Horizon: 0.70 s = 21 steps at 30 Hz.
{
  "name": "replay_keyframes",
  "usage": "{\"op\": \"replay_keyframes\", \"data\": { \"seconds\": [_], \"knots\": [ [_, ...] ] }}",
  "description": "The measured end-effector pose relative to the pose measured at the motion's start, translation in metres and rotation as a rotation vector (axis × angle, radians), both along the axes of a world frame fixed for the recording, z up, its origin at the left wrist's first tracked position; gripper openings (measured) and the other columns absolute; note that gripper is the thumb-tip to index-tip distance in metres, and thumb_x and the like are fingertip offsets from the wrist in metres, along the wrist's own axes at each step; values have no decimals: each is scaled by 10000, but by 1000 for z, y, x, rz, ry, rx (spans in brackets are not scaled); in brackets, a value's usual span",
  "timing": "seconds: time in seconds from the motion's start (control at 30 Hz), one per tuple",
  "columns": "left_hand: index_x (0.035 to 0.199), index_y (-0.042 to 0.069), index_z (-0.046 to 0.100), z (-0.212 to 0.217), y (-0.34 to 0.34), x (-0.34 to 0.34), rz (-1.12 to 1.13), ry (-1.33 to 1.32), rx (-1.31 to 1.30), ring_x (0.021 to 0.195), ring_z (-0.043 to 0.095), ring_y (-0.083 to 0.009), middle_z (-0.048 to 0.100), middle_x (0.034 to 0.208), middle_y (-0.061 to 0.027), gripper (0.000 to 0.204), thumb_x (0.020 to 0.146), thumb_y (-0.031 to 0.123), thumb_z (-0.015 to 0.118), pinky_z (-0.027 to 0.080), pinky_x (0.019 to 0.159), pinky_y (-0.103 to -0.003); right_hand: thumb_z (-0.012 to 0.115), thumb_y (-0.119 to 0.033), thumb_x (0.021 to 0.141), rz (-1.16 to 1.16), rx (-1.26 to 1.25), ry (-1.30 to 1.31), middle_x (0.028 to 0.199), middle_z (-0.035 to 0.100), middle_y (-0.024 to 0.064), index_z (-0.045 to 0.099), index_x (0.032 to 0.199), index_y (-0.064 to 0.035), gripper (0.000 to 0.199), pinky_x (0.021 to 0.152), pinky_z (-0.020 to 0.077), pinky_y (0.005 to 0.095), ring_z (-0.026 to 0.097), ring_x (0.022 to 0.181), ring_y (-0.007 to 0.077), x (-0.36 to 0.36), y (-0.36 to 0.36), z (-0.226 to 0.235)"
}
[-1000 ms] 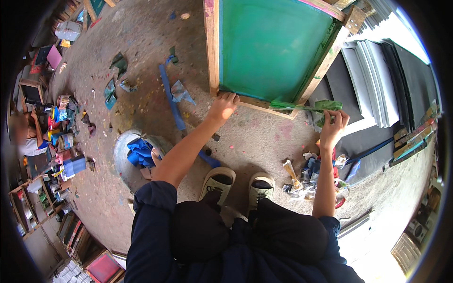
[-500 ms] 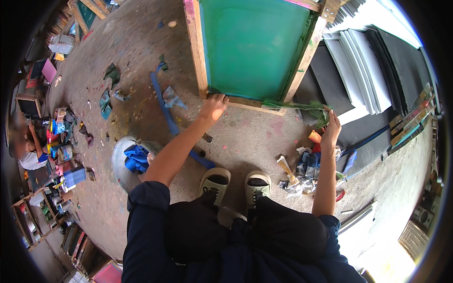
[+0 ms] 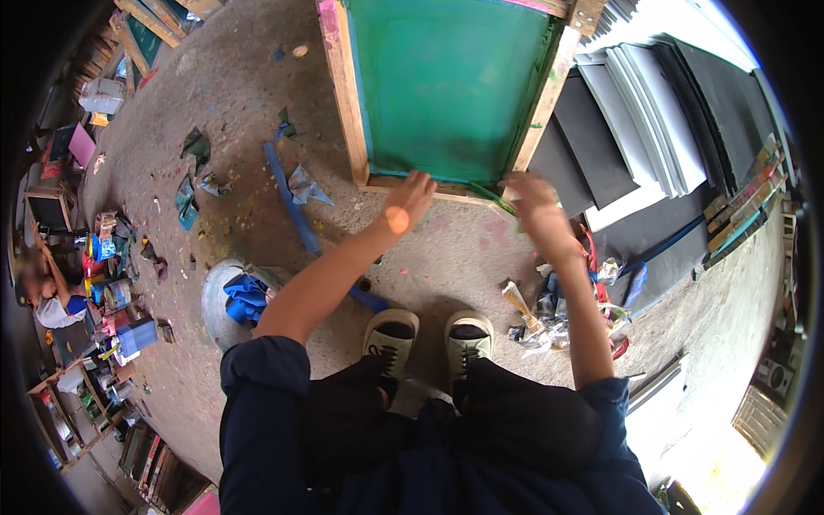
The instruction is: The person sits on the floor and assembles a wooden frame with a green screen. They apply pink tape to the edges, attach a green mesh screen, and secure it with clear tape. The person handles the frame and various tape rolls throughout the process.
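Observation:
A screen-printing frame [image 3: 350,94] with wooden sides and a green mesh panel [image 3: 451,86] stands in front of me. My left hand [image 3: 412,196] is closed at the middle of its lower bar, fingertips against the inner edge of the mesh. At the lower right corner my right hand [image 3: 536,204] is smeared by motion. A thin green strip of tape [image 3: 496,196] runs from the inner lower edge of the frame to this hand. The rest of the tape is mostly hidden by the right hand.
Black and white sheets [image 3: 639,112] lean at the right. Crumpled scraps [image 3: 549,318] lie below them. A blue strip [image 3: 290,197] and torn green pieces [image 3: 186,204] litter the floor at left, near a metal basin [image 3: 219,300] holding blue cloth. Another person [image 3: 56,300] is at far left.
My right hand has moved left to the frame's corner, and the stretched tape is shorter. My left hand has shifted right along the lower bar. The frame appears slightly further left.

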State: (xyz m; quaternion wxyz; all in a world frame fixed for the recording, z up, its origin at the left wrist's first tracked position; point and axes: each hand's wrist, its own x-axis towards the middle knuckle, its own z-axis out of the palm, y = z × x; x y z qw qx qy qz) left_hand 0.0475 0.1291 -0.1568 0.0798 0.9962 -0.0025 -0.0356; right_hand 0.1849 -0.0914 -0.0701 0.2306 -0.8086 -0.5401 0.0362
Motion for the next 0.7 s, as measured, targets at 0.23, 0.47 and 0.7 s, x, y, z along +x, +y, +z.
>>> {"op": "replay_keyframes", "data": {
  "seconds": [0.23, 0.47, 0.7],
  "knots": [
    [1183, -7, 515, -22, -27, 7, -136, -226, 63, 1152, 437, -238, 479, 1155, -102, 457, 736, 53, 588, 476, 907, -290, 587, -55, 694, 45, -183, -312, 1076, 573, 87, 584, 1022, -35, 328, 867, 435, 368, 532, 987, 239, -22, 31, -83],
    [1177, 25, 525, -25, -21, 13, -135, -251, 5, 1095, 466, -237, 494, 1132, -70, 464, 719, 54, 594, 562, 683, -268, 575, -30, 653, -26, -182, -293, 840, 560, 97, 550, 808, -44, 158, 748, 472, 324, 540, 864, 234, -13, 39, -75],
    [1195, 77, 530, -26, -22, 14, -126, -283, 29, 1069, 475, -237, 495, 1115, -54, 490, 713, 58, 613, 565, 684, -269, 639, -191, 751, -170, -493, -417, 839, 557, 80, 586, 863, -69, 174, 747, 457, 353, 539, 859, 228, -20, 49, -85]
  ]
}}
